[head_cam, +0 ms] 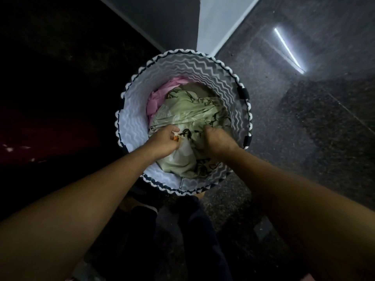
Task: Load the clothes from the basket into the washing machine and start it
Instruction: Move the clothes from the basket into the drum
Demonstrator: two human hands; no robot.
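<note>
From the head view, a dark speckled floor (304, 138) surrounds a round zigzag-patterned basket (182, 63), with a pale wall panel (219, 21) beyond it. Inside lie a green printed cloth (188, 110) on top and a pink garment (160, 94) at the far left. The left hand (164, 141) and right hand (218, 139) are both closed on the green cloth. The washing machine is not in view; loading seems barely begun, with everything left to do.

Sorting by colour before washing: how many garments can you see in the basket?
2. A green cloth on top, gripped by both hands; a pink cloth at the far left, under it. More may be hidden underneath.
</note>
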